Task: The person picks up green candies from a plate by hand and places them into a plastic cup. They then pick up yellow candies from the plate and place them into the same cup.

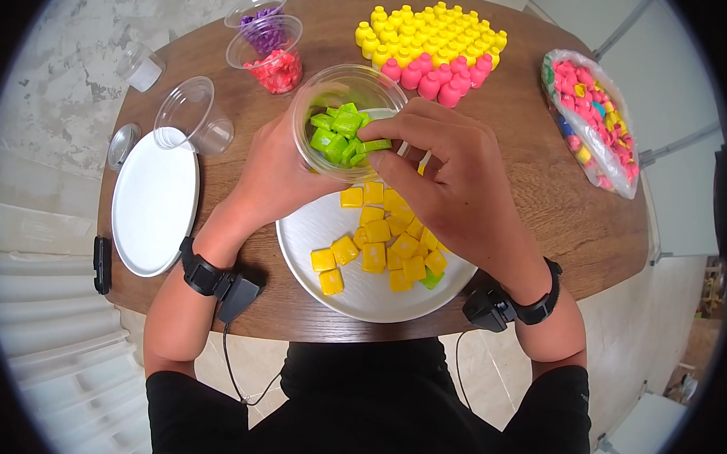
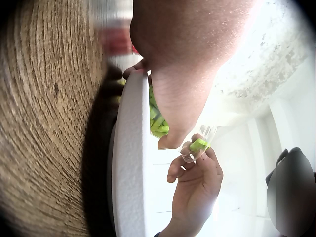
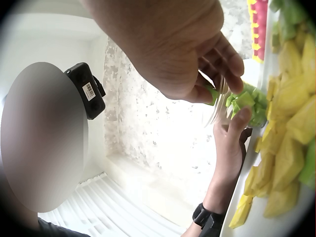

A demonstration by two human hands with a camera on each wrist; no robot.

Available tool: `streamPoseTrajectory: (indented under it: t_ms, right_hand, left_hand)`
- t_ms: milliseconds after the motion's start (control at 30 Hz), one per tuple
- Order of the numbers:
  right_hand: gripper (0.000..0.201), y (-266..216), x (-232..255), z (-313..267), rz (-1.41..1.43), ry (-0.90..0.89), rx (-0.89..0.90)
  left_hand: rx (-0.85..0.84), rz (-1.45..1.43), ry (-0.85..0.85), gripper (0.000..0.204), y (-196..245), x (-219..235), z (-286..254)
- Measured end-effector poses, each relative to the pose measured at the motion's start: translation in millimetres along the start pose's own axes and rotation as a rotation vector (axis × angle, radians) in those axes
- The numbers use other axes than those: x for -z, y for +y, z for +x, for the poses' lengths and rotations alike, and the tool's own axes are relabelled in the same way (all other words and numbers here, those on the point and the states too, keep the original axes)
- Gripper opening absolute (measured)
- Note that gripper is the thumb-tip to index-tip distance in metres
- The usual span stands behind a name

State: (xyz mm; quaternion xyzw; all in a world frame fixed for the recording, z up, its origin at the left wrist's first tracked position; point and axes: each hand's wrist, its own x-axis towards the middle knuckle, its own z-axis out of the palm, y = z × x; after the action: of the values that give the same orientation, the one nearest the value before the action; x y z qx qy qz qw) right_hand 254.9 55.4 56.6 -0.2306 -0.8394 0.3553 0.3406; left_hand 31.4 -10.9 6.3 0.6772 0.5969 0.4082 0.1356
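Observation:
My left hand grips a clear plastic cup tilted over the far part of a round white plate. Inside the cup lies a heap of small green wrapped pieces. At the cup's mouth my right hand pinches one green piece between thumb and fingertips; the same piece shows in the left wrist view. Many yellow wrapped pieces are spread on the plate, with a green piece at their right edge. The right hand hides part of the plate.
Behind stand a cup of red pieces and one of purple pieces. A clear cup and an oval white plate are at left. Yellow bottles, pink bottles and a bag of coloured caps sit at right.

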Motion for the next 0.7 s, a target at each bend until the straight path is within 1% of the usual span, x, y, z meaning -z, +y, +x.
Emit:
streamPoseTrajectory:
  t_ms: [367,433,700]
  right_hand:
    - [0.018,-0.8,1.4,0.3,-0.013,-0.008,0.015]
    - [0.018,-0.2,0.9,0.1,-0.016,-0.011,0.014]
    - [0.018,-0.2,1.3,0.0,-0.009,-0.015,0.01]
  left_hand:
    - [0.001,0.032,-0.011,0.096,0.5,0.4,0.5]
    - [0.024,0.007,-0.021,0.097,0.9,0.8,0.4]
    - [0.007,0.012,-0.02,0.098,-1.6,0.4,-0.1]
